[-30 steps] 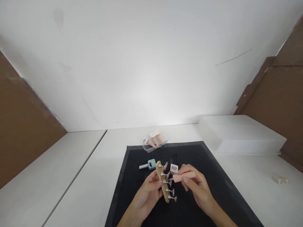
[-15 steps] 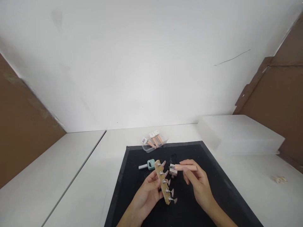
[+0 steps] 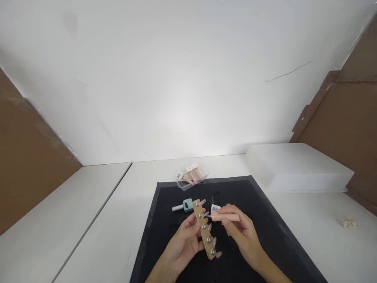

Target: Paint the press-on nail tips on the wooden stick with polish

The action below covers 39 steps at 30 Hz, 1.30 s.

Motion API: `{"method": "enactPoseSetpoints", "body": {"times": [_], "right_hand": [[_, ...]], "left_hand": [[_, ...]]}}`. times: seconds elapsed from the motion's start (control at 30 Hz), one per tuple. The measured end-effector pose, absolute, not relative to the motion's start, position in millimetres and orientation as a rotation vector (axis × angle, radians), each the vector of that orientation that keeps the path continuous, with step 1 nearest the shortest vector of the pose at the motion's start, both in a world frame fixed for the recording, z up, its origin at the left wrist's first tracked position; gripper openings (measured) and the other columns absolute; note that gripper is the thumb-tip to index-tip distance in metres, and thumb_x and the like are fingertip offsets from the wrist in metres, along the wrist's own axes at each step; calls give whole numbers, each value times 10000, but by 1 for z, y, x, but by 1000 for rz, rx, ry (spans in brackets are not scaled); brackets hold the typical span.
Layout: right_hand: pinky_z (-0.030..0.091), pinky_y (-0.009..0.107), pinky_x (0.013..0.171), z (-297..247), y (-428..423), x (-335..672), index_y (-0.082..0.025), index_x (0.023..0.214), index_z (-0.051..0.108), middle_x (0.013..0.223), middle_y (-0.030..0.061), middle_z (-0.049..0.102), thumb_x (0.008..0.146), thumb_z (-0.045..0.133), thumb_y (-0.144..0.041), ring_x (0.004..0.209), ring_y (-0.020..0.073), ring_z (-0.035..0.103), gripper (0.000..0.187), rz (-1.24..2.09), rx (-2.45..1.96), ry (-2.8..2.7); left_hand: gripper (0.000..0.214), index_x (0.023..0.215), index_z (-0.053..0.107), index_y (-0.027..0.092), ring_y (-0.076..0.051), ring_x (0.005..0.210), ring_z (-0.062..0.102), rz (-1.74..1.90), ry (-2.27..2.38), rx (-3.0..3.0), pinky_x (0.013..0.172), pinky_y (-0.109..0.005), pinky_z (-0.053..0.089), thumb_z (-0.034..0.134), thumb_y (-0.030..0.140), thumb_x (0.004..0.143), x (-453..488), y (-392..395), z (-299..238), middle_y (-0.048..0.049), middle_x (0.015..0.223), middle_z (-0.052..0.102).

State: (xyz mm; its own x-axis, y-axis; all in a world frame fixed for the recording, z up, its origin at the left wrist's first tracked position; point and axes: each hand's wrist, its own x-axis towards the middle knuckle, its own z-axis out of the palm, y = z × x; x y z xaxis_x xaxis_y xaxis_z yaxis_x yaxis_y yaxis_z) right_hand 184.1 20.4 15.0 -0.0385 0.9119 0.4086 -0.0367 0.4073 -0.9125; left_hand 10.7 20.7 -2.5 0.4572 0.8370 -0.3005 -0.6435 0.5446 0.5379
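Note:
My left hand [image 3: 185, 244] grips a wooden nail-tip stand [image 3: 204, 231], a narrow bar with several metal posts, each carrying a pinkish nail tip [image 3: 214, 241]. Between the fingers of my right hand [image 3: 243, 232] is a nail polish brush [image 3: 225, 217] with a peach-coloured cap handle. Its dark bristle end points left and lies at the second nail tip from the far end; whether it touches cannot be made out. A white-labelled polish bottle [image 3: 215, 208] stands just behind the brush, partly hidden by my right fingers.
A teal bottle with a silver cap [image 3: 187, 205] lies on the black mat [image 3: 235, 188]. Behind the mat, a clear tray [image 3: 185, 187] holds several peach-capped bottles. At the right are a white block [image 3: 300, 165] and small pale pieces [image 3: 349, 223].
My right hand has moved slightly down and left, bringing the brush from above the bottle to a nail tip. The stand has tilted a little in my left hand.

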Motion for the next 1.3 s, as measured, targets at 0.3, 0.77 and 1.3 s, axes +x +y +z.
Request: {"method": "enactPoseSetpoints", "body": {"times": [0.3, 0.77, 1.3], "right_hand": [[454, 235, 522, 15, 24, 183, -226, 835, 667, 823, 32, 624, 817, 573, -292, 588, 131, 549, 117, 938, -884, -1235], [469, 285, 630, 13, 21, 186, -236, 891, 653, 804, 43, 627, 828, 557, -266, 704, 185, 590, 119, 947, -841, -1444], [366, 210, 434, 11, 26, 185, -228, 859, 660, 748, 4, 571, 820, 566, -306, 467, 80, 422, 128, 1051, -843, -1222]], "left_hand": [[256, 1017, 617, 180, -150, 814, 590, 943, 577, 372, 784, -372, 445, 578, 134, 769, 10, 21, -4, -25, 865, 641], [287, 1033, 614, 196, -143, 782, 589, 949, 565, 395, 805, -393, 444, 583, 120, 758, 11, 22, -1, -28, 816, 645], [223, 963, 628, 178, -152, 804, 593, 943, 574, 381, 826, -403, 431, 595, 123, 749, 10, 21, -4, -27, 838, 641]]}}
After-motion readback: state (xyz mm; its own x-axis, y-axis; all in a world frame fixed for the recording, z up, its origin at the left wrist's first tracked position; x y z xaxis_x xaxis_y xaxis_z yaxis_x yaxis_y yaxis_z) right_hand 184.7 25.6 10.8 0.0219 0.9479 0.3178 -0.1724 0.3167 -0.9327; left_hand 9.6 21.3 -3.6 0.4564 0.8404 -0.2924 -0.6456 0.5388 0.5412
